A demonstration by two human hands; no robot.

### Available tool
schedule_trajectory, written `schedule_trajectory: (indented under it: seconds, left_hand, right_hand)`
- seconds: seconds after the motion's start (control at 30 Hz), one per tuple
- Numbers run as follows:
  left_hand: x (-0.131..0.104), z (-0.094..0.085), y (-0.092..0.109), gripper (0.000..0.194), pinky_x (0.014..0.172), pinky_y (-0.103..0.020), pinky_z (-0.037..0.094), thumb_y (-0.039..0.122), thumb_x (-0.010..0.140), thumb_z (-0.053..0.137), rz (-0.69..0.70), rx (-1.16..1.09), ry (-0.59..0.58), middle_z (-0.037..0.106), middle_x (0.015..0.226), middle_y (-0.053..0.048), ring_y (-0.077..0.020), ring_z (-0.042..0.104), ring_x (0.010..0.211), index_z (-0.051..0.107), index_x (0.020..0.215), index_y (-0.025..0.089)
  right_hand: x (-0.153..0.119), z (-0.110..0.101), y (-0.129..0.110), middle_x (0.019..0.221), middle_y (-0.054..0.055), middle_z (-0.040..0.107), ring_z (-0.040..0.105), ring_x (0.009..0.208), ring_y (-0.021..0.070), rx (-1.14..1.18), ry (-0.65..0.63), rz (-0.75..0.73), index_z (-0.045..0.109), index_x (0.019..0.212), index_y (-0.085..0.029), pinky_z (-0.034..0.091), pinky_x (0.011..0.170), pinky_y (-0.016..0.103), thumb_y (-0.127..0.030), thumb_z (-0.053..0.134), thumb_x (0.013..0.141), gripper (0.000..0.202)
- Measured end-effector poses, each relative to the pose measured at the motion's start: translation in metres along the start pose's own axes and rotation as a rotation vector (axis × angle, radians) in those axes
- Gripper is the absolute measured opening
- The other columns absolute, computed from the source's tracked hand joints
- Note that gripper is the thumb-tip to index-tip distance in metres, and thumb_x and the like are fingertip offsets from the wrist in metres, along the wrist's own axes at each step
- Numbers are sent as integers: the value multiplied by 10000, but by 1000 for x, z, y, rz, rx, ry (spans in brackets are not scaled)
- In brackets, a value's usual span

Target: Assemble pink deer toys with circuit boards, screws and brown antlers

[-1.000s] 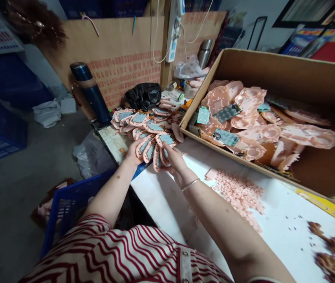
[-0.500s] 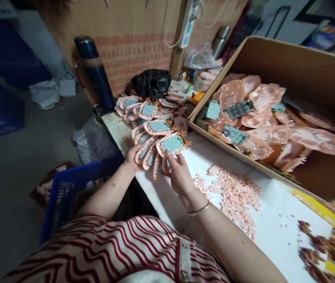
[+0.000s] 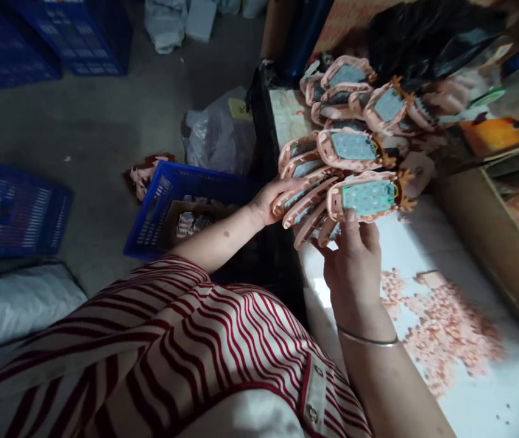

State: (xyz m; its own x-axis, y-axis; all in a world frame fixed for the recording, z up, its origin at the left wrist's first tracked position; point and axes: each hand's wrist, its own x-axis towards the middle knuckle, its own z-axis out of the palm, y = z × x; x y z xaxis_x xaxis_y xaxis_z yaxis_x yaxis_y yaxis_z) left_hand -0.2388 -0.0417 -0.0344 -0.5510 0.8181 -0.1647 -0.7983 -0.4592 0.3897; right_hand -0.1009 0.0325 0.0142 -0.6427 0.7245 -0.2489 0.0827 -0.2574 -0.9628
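Observation:
Several pink plastic shells with grey-green circuit boards set in them form a fanned bunch between my hands. My left hand [image 3: 271, 201] is closed round the left ends of the bunch. My right hand [image 3: 355, 261], a bangle at its wrist, grips the nearest shell [image 3: 364, 198], thumb on its lower edge; its fingers underneath are partly hidden. Brown antler-like pieces stick out at the right ends of the shells. Behind the bunch, more such shells [image 3: 387, 106] lie piled on the table [image 3: 289, 112].
Small pink pieces [image 3: 451, 334] are heaped on the table beside a cardboard box [image 3: 505, 243] at the right. A black bag [image 3: 432, 45] lies at the back. Left of the table, a blue crate [image 3: 149, 219] holds a carton; a clear bag [image 3: 220, 137] sits behind it.
The view has swung left and down, showing more floor and the blue crate and less of the box. Both hands still hold the bunch of shells.

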Motion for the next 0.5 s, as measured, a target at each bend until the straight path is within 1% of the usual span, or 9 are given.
schedule_trajectory:
  seconds: [0.13,0.23,0.3,0.37,0.43,0.5]
  left_hand:
    - [-22,-6,20,382,1175,-463,424,118,927,527,48,1,82,721,1302,-129,-317,636,1300,625,1293,71]
    - [-31,-6,25,389,1163,-497,437,117,939,502,64,32,101,713,1319,-117,-343,612,1325,611,1310,74]
    - [-31,-3,23,363,1144,-520,456,129,931,508,68,63,77,738,1264,-116,-362,617,1315,631,1268,71]
    - [-26,1,16,332,1130,-525,470,146,910,537,67,82,27,760,1201,-117,-369,635,1290,654,1212,74]
    - [-15,7,5,320,1125,-514,478,164,876,584,39,86,-23,773,1156,-115,-365,655,1264,673,1173,85]
    - [0,15,-8,316,1123,-502,483,180,846,619,-24,89,-60,783,1113,-113,-358,672,1238,692,1142,94]
  right_hand:
    - [-12,21,5,915,-33,569,562,788,109,6,-55,-39,597,1030,-273,469,604,214,-588,770,754,453]
    - [-19,28,5,902,-42,562,547,740,92,4,-67,-33,591,1017,-275,430,574,197,-602,761,752,454]
    - [-22,27,4,949,-33,586,569,774,101,16,-43,-28,589,1011,-276,446,587,203,-607,771,729,471]
    - [-23,20,2,1008,-20,607,597,856,130,37,2,-29,589,1021,-283,486,624,226,-611,783,704,496]
    - [-22,9,0,1025,-13,616,602,890,146,53,57,-31,588,1029,-285,511,651,249,-623,785,692,517]
    - [-17,-4,-1,993,-15,617,586,843,136,64,118,-23,583,1011,-272,513,647,255,-646,787,679,540]
